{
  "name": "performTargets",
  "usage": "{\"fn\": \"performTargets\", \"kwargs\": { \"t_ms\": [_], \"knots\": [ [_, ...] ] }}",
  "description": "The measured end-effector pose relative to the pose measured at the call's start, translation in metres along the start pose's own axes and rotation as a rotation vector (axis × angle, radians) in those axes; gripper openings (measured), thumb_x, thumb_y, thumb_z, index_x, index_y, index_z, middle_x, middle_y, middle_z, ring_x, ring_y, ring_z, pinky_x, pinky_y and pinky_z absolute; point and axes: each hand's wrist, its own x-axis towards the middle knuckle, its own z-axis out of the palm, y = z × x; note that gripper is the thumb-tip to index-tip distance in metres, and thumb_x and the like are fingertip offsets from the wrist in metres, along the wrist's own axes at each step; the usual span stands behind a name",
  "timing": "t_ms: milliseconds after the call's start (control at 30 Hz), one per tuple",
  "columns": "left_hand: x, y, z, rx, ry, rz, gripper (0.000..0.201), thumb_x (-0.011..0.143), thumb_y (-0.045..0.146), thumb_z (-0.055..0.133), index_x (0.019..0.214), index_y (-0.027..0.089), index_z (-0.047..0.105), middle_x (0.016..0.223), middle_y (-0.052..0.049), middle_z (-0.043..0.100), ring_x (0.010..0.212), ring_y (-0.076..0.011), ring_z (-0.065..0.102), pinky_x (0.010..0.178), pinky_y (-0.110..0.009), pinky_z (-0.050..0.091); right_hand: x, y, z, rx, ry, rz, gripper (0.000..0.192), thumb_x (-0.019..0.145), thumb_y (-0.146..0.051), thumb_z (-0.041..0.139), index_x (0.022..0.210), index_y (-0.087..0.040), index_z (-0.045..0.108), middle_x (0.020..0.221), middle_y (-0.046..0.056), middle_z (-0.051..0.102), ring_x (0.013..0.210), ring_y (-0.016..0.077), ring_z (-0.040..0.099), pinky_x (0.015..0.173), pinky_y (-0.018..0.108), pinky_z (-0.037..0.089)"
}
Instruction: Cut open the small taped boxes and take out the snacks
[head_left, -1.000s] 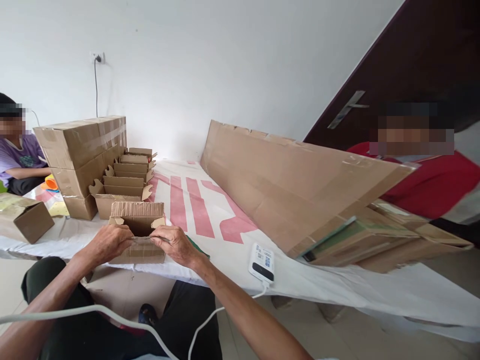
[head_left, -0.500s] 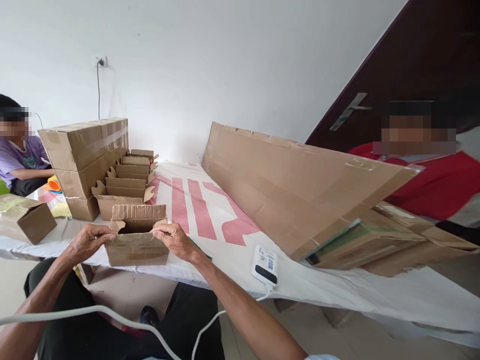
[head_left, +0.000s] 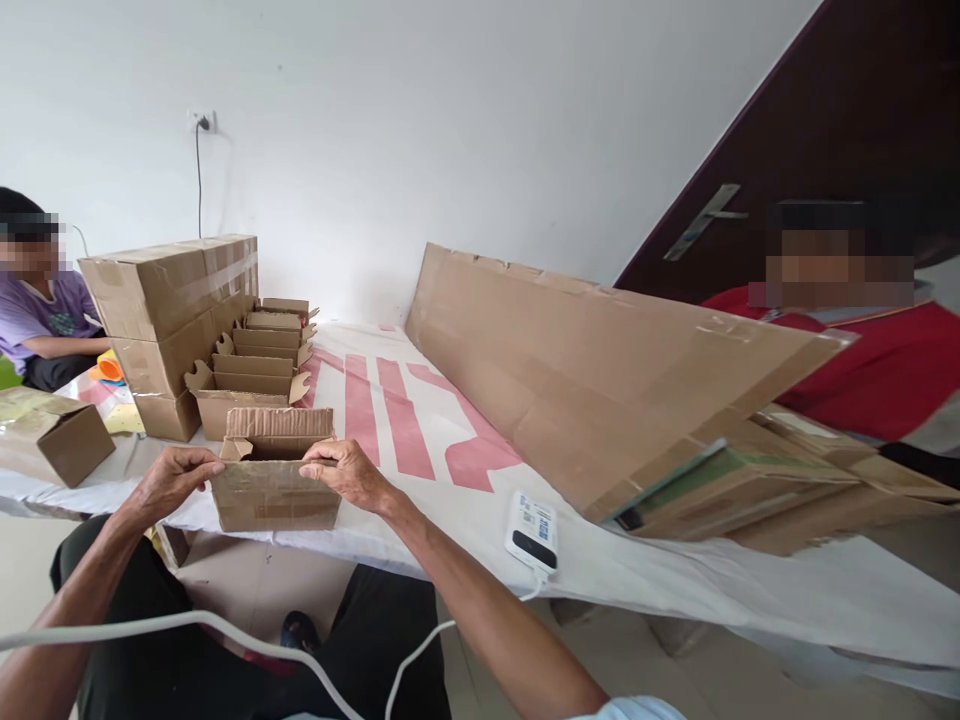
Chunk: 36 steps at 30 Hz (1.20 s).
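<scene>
Left hand: gripping the left end of the small open box, fingers curled over its rim.
Right hand: gripping the right end of the box, fingers over the top edge.
Box: at the near edge of the desk, top flaps up, partly overhanging the edge.
Behind the box: a row of open boxes, beside stacked sealed cartons.
Right of the box: a white charger, then a long cardboard sheet.
Risk: the box could probably tip off the desk edge if either grip slackens; a hard squeeze may buckle its thin walls.
</scene>
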Motion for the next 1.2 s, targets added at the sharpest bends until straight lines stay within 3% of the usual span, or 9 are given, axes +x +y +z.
{"fn": "performTargets", "kwargs": {
  "t_ms": [233,333,433,567,700,933,1200],
  "knots": [
    [0.001,-0.001,0.003,0.026,0.011,0.016,0.054,0.090,0.066,0.071,0.068,0.017,0.073,0.063,-0.001,0.063,0.061,-0.0142,0.055,0.058,-0.024,0.049,-0.003,0.001,-0.008,-0.005,-0.063,-0.013,0.016,0.092,-0.032,0.069,0.082,-0.021,0.074,0.080,0.001,0.072,0.077,0.0165,0.064,0.077,0.030,0.051],
    [0.001,-0.001,0.003,0.017,0.012,0.014,0.053,0.090,0.066,0.071,0.068,0.017,0.073,0.064,-0.001,0.063,0.062,-0.0146,0.056,0.058,-0.024,0.050,-0.004,0.003,-0.009,-0.016,-0.078,0.038,0.011,0.087,-0.028,0.072,0.092,-0.020,0.078,0.090,0.002,0.076,0.083,0.0172,0.068,0.080,0.030,0.053],
    [0.002,-0.001,0.004,0.007,0.021,0.007,0.053,0.090,0.065,0.071,0.067,0.018,0.071,0.064,-0.001,0.061,0.062,-0.0143,0.055,0.058,-0.024,0.050,-0.007,0.005,-0.010,-0.060,-0.066,0.065,0.024,0.082,-0.022,0.073,0.106,-0.022,0.080,0.102,0.003,0.079,0.092,0.0190,0.072,0.085,0.031,0.054],
    [0.004,-0.002,0.004,0.022,0.018,0.009,0.052,0.092,0.064,0.068,0.068,0.018,0.069,0.064,0.000,0.060,0.062,-0.0138,0.054,0.059,-0.024,0.048,-0.006,0.004,-0.009,-0.050,-0.047,0.014,0.008,0.087,-0.027,0.073,0.089,-0.021,0.078,0.090,0.003,0.077,0.085,0.0185,0.070,0.081,0.031,0.053],
    [0.004,-0.001,0.001,0.036,-0.003,0.013,0.052,0.092,0.064,0.068,0.069,0.018,0.068,0.064,0.000,0.059,0.063,-0.0139,0.053,0.060,-0.024,0.048,-0.003,0.003,-0.007,-0.035,-0.052,-0.045,0.018,0.095,-0.033,0.069,0.082,-0.021,0.076,0.084,0.003,0.076,0.078,0.0179,0.068,0.075,0.030,0.051],
    [0.003,0.017,0.007,0.016,-0.039,0.019,0.049,0.094,0.063,0.066,0.086,0.017,0.079,0.076,-0.003,0.069,0.071,-0.0168,0.058,0.064,-0.025,0.047,-0.001,0.000,-0.002,-0.044,-0.038,-0.068,0.023,0.102,-0.032,0.062,0.103,-0.022,0.083,0.096,0.005,0.083,0.085,0.0192,0.075,0.078,0.030,0.056],
    [0.002,0.023,0.014,0.037,-0.036,0.067,0.048,0.096,0.058,0.067,0.076,0.016,0.078,0.072,-0.002,0.069,0.070,-0.0167,0.059,0.065,-0.027,0.045,0.001,-0.002,0.002,-0.020,-0.007,-0.154,0.029,0.100,-0.036,0.068,0.080,-0.020,0.081,0.079,0.005,0.080,0.072,0.0173,0.072,0.071,0.029,0.054]
  ]
}}
